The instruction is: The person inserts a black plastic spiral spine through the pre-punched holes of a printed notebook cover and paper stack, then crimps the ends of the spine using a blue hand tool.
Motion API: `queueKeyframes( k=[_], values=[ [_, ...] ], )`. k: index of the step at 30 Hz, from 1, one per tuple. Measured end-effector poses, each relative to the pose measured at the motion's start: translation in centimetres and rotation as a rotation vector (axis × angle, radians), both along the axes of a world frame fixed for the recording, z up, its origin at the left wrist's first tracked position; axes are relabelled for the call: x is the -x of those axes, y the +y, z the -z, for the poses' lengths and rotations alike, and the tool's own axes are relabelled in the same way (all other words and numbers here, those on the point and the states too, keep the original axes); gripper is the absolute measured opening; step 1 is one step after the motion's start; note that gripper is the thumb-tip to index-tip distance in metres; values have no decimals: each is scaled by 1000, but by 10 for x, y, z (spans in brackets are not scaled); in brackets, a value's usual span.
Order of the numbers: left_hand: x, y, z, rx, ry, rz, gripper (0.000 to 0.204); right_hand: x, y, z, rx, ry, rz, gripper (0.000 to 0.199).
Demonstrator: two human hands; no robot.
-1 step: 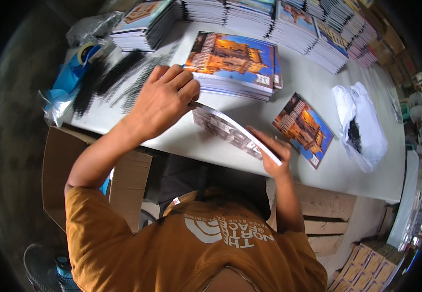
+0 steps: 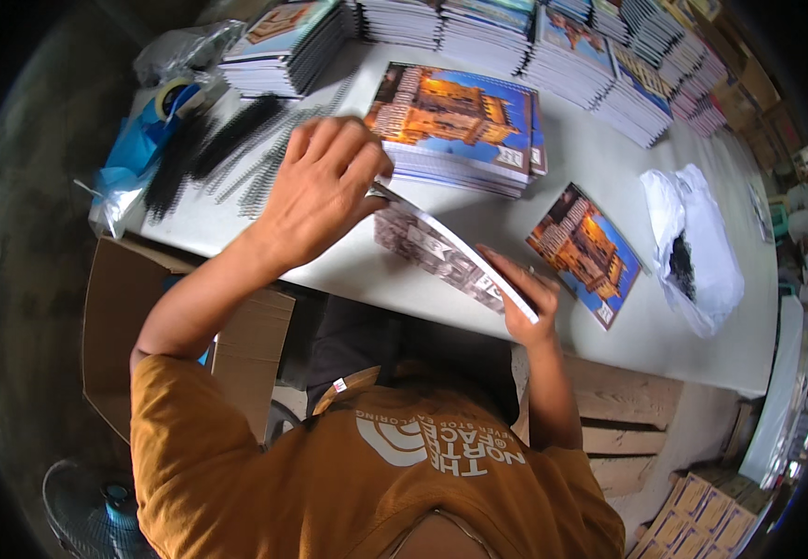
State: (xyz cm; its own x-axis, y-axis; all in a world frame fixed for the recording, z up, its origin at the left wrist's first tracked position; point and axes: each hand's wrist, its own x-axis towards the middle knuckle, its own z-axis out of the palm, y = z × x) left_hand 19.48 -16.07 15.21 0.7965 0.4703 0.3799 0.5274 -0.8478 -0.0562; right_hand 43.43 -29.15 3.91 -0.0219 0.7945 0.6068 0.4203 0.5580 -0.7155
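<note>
Both my hands hold a thin notebook (image 2: 436, 265) tilted on its long edge above the near side of the table. Its grey printed cover faces me and its white page edge is uppermost. My left hand (image 2: 325, 191) pinches the far left corner with bent fingers, which partly hide that corner. At the other end, my right hand (image 2: 529, 307) grips the near right corner between thumb and fingers. Just beyond is a stack of spiral notebooks (image 2: 455, 112) with a castle-like building on the cover. A single matching notebook (image 2: 585, 252) lies flat to the right of my right hand.
Black spiral coils (image 2: 245, 140) lie on the table (image 2: 702, 359) at left, beside a tape roll (image 2: 176, 98) and blue plastic. Notebook stacks (image 2: 571, 61) line the far side. A white plastic bag (image 2: 702, 242) holds something black. An open cardboard box (image 2: 124, 326) stands below left.
The whole view has shifted slightly. My left fingers have moved a little at the notebook's corner; my right hand keeps the same grip.
</note>
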Motion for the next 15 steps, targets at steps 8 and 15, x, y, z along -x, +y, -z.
queueKeyframes(
  k=[8, 15],
  values=[
    [21, -7, 105, -576, -290, 65, 107, 20, -8, 2, -105, 21, -15, 29],
    [28, -52, 152, -271, -73, 188, 111, 34, -9, -2, -147, -21, 27, 27]
  ],
)
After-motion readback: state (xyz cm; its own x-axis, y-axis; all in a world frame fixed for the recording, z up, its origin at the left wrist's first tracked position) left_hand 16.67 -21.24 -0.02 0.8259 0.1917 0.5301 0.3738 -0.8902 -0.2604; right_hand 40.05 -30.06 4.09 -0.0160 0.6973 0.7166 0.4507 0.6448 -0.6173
